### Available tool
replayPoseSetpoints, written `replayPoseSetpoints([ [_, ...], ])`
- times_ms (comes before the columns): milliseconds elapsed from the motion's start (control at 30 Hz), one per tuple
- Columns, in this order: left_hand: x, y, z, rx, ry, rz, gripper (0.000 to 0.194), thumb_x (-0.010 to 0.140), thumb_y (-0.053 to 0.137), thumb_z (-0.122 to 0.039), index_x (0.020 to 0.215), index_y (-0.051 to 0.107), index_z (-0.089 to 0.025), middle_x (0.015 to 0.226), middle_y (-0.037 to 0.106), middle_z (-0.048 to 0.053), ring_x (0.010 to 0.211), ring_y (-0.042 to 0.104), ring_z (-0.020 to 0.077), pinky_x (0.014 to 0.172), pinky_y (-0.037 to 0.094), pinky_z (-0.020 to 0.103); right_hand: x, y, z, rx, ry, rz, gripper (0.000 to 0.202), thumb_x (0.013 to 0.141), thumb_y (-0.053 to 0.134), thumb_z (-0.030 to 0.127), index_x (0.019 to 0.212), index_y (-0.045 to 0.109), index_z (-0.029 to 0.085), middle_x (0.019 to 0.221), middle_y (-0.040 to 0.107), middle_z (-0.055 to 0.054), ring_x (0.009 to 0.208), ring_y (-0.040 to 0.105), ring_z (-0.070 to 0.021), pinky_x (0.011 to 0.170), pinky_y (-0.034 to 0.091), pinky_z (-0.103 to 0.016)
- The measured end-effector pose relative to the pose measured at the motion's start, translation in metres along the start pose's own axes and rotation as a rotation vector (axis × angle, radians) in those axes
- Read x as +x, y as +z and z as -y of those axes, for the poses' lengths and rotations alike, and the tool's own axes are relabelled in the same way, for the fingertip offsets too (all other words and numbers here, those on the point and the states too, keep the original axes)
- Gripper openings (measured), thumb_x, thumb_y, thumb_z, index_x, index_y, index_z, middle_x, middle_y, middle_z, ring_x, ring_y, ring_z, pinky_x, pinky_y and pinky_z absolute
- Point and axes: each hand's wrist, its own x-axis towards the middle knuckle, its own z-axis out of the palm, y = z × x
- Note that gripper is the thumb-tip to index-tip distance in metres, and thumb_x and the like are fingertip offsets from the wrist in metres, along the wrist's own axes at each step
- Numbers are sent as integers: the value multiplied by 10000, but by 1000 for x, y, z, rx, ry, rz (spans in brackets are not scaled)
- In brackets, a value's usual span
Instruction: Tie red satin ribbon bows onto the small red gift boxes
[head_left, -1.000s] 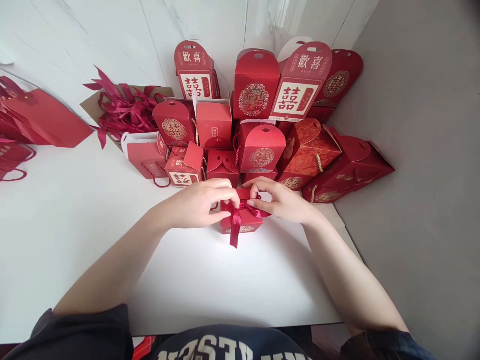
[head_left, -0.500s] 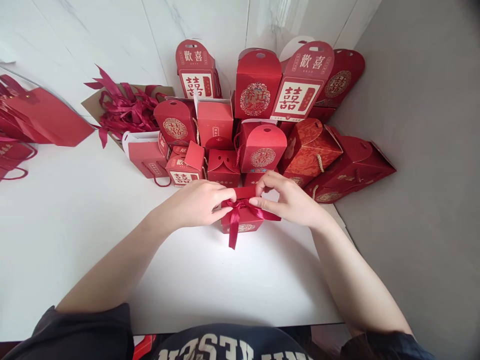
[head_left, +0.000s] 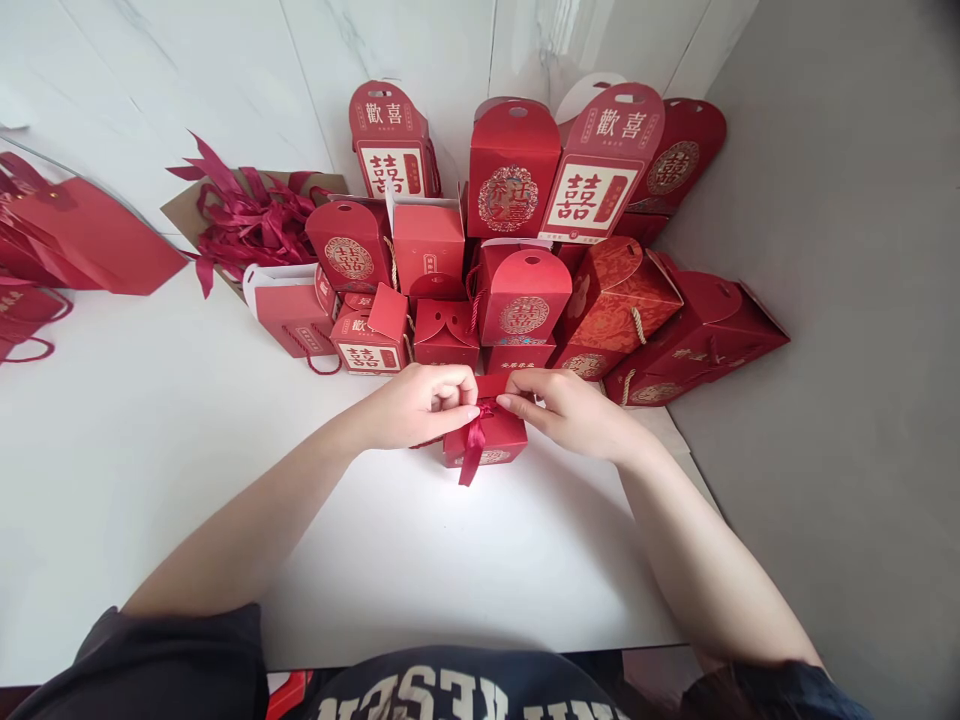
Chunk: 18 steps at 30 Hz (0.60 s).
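Observation:
A small red gift box (head_left: 501, 437) stands on the white table in front of me, with gold print low on its front. Dark red satin ribbon (head_left: 472, 455) is looped at its top, and one tail hangs down the front. My left hand (head_left: 420, 405) pinches the ribbon between thumb and curled fingers at the left of the knot. From the other side, my right hand (head_left: 566, 408) grips the ribbon close to the knot with thumb and forefinger. The knot itself is partly covered by my fingertips.
Behind the box stand several red gift boxes, among them an orange-red one (head_left: 619, 300). At the back left a brown paper bag (head_left: 184, 205) holds a heap of ribbons (head_left: 259, 215). Red bags (head_left: 97, 235) lie at the far left. A grey wall (head_left: 847, 300) rises on the right.
Both hands have closed in toward the knot. The ribbon end that stuck out to the right is now out of sight, and the front tail has shifted slightly.

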Motion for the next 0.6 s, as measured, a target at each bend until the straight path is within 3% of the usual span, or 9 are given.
replayPoseSetpoints([
  [133, 1, 0, 2, 33, -13, 19, 95, 862, 531, -296, 854, 569, -209, 523, 407, -75, 484, 399, 86, 522, 307, 209, 0, 1, -2, 46, 11, 56, 220, 935, 510, 380, 800, 533, 208, 657, 573, 36, 579, 466, -112, 567, 336, -238],
  [300, -1, -5, 2, 37, 9, 125, 112, 834, 561, -304, 802, 561, -196, 544, 380, -73, 497, 328, 78, 512, 277, 202, 1, 1, -3, 58, -13, 73, 141, 920, 527, 301, 812, 548, 213, 647, 592, 43, 561, 483, -105, 561, 345, -229],
  [600, 1, -6, 2, 1, -40, 88, 234, 893, 493, -380, 759, 514, -190, 568, 361, -57, 504, 313, 83, 489, 251, 209, 2, 1, -3, 20, -39, 61, 327, 988, 410, 364, 706, 446, 203, 630, 490, 36, 567, 416, -108, 554, 314, -240],
])
